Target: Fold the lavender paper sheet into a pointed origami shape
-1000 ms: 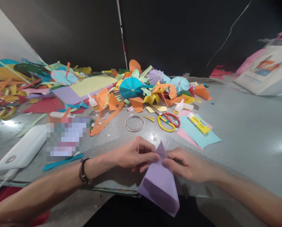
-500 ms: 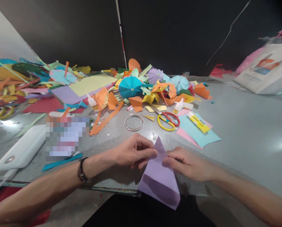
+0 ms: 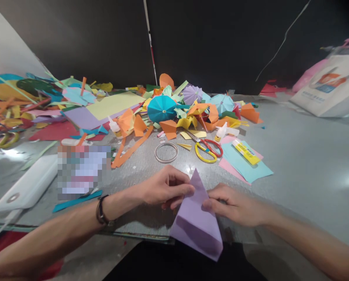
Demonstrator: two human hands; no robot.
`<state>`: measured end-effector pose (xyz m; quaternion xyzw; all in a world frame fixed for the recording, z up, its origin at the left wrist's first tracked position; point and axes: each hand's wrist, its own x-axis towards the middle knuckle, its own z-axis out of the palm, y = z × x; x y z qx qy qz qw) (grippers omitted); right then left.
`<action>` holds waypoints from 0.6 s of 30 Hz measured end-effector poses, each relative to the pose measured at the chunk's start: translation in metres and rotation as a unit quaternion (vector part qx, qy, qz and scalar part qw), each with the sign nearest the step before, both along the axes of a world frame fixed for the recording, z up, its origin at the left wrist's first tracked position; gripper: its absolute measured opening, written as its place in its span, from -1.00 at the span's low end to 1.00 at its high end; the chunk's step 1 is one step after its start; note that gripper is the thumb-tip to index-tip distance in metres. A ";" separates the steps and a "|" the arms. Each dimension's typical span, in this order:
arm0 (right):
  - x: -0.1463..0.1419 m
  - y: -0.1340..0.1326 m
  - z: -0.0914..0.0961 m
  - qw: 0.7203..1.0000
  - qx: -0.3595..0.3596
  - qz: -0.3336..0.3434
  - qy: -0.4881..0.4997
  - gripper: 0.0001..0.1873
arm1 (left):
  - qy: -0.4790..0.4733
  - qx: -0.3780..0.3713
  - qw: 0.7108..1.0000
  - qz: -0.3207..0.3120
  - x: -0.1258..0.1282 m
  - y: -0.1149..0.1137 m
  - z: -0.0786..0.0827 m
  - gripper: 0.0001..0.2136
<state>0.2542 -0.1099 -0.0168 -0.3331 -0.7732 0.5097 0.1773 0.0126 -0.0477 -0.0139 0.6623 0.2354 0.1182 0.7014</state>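
Observation:
A folded sheet of purple paper (image 3: pixel 196 212) narrows to a point at its far end and gapes open at the wide end nearest me. My left hand (image 3: pixel 165 189) pinches its left edge close to the tip, thumb on top. On the opposite edge, a little lower down, my right hand (image 3: pixel 231 205) grips it between thumb and fingers. Fingers under the paper are partly hidden. Beyond it lie scissors (image 3: pixel 206 150) with one red and one yellow handle, a silvery ring (image 3: pixel 166 152) and a small folded yellow paper piece (image 3: pixel 184 146).
A glue tube (image 3: pixel 246 152) rests on light-blue paper (image 3: pixel 247 171) at right. A white power bank (image 3: pixel 28 183) with a cable lies at left, beside a blurred-out patch. Paper scraps and pleated paper rounds (image 3: pixel 162 109) pile along the back. A white bag (image 3: pixel 329 86) stands far right.
My right hand has shifted very slightly along the purple paper's edge. The left hand keeps its pinch, and the paper stays almost in place.

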 end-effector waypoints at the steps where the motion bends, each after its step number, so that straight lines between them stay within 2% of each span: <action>1: 0.000 0.000 0.000 1.000 -0.006 0.001 -0.002 -0.46 | 0.000 0.001 1.000 0.005 0.000 0.000 0.000 -0.60; 9: 0.001 -0.001 0.002 0.998 -0.054 0.005 0.005 -0.45 | -0.012 -0.005 1.000 0.008 -0.003 0.004 -0.004 -0.58; 18: 0.001 0.000 0.002 0.999 -0.045 0.008 0.017 -0.45 | -0.043 -0.004 0.999 0.033 -0.003 0.001 -0.004 -0.56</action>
